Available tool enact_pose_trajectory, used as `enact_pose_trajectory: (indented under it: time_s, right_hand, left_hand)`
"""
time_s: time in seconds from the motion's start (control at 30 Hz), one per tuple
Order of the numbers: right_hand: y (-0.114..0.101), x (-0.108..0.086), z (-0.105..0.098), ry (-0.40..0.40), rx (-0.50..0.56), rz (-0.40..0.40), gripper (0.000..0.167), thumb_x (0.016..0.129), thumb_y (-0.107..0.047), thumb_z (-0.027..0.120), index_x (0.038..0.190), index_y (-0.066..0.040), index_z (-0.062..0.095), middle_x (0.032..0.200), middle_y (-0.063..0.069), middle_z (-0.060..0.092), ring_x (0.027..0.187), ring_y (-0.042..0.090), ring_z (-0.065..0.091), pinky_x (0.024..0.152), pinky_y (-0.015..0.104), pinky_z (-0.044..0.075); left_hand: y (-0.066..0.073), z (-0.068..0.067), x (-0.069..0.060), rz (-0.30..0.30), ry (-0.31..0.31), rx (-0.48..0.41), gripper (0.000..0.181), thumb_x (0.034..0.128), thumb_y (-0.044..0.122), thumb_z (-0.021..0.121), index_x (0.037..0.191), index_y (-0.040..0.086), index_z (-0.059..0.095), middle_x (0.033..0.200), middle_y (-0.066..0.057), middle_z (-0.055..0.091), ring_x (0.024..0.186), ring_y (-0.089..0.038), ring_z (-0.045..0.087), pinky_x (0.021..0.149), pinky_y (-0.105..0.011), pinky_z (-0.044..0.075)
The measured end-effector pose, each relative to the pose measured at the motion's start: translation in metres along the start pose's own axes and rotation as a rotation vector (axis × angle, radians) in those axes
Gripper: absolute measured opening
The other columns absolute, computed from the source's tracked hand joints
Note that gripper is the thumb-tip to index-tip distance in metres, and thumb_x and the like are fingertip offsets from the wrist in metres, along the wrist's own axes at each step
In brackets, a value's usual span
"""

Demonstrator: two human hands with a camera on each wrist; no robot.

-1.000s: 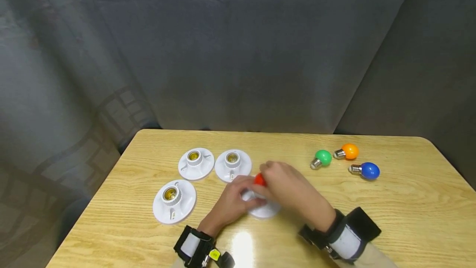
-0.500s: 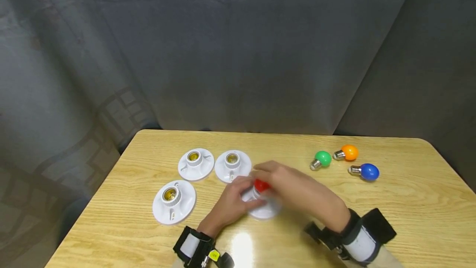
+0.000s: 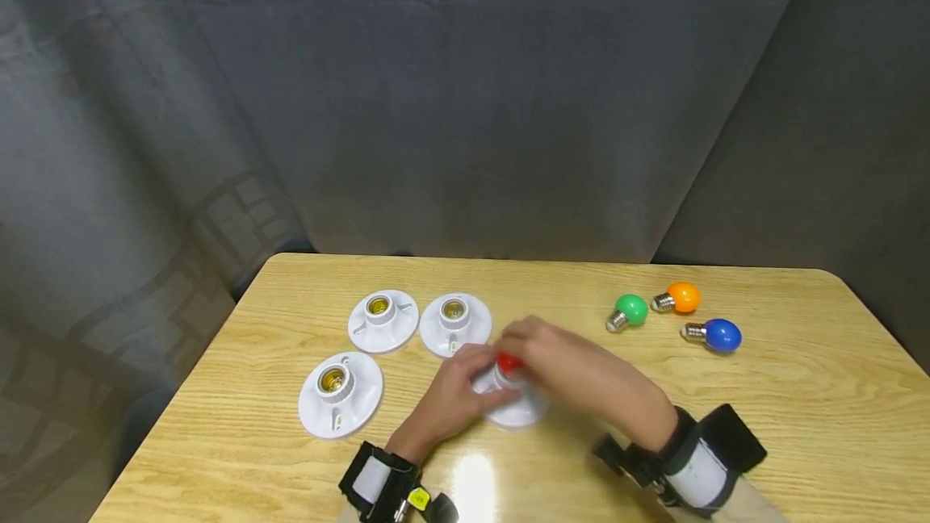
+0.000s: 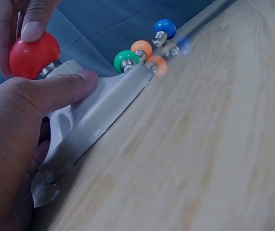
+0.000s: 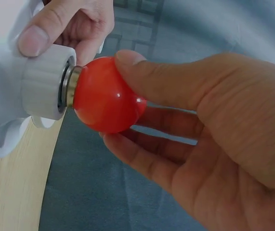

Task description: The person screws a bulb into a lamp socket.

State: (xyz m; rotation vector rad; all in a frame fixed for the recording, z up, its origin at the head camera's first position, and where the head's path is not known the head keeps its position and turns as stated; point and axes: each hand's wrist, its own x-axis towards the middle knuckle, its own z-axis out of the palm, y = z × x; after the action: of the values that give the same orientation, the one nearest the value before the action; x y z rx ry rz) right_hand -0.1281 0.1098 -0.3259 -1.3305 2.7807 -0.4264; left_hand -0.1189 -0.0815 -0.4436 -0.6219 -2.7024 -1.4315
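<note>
My right hand [image 3: 555,357] pinches a red light bulb [image 5: 109,96] between thumb and fingers. The bulb's metal screw base [image 5: 72,86] sits partly inside the collar of a white lamp holder [image 5: 43,84]; a band of metal still shows. With thumb and fingers spread around the collar, my left hand [image 3: 454,398] grips that holder, which lies on the table. Seen from the left wrist, the thumb [image 4: 74,86] presses on the holder's top beside the collar, while the other fingers are mostly hidden behind the holder.
Three more white lamp holders stand at left: a near one [image 3: 340,395], a far one [image 3: 383,321] and one [image 3: 455,323] just behind my left hand. On the right lie a green bulb [image 3: 630,310], an orange bulb [image 3: 683,297] and a blue bulb [image 3: 722,335]. A grey curtain [image 3: 465,103] hangs behind.
My right hand has turned around the red bulb, its wrist swinging outward to the right and then slightly back. The left hand and its lamp holder have stayed in place.
</note>
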Motion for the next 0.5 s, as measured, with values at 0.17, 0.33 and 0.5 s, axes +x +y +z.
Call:
enact_pose_trajectory:
  time_s: [0.17, 0.33, 0.5]
  right_hand:
    - [0.001, 0.001, 0.003, 0.046, -0.032, -0.005, 0.024, 0.085, -0.016, 0.073, 0.107, -0.009, 0.071, 0.100, 0.005, 0.067, 0.088, 0.014, 0.062, 0.075, 0.024, 0.057]
    - [0.000, 0.002, 0.008, 0.088, -0.058, 0.011, 0.020, 0.086, -0.021, 0.072, 0.102, -0.009, 0.071, 0.094, 0.005, 0.065, 0.081, 0.011, 0.058, 0.068, 0.021, 0.055]
    - [-0.001, 0.005, 0.011, 0.115, -0.046, 0.043, 0.017, 0.086, -0.024, 0.072, 0.093, -0.009, 0.070, 0.086, 0.003, 0.061, 0.073, 0.008, 0.053, 0.061, 0.019, 0.052]
  left_hand:
    - [0.000, 0.000, 0.000, 0.009, -0.002, 0.012, 0.053, 0.0781, 0.044, 0.077, 0.126, 0.028, 0.064, 0.129, 0.007, 0.064, 0.117, -0.010, 0.057, 0.101, -0.036, 0.048]
    - [0.000, 0.001, 0.000, 0.032, 0.004, 0.022, 0.049, 0.0781, 0.042, 0.078, 0.123, 0.028, 0.066, 0.128, 0.007, 0.064, 0.119, -0.010, 0.057, 0.104, -0.037, 0.047]
    - [-0.001, 0.001, 0.001, 0.048, 0.010, 0.012, 0.049, 0.0777, 0.041, 0.078, 0.123, 0.030, 0.066, 0.129, 0.009, 0.064, 0.121, -0.010, 0.056, 0.106, -0.037, 0.046]
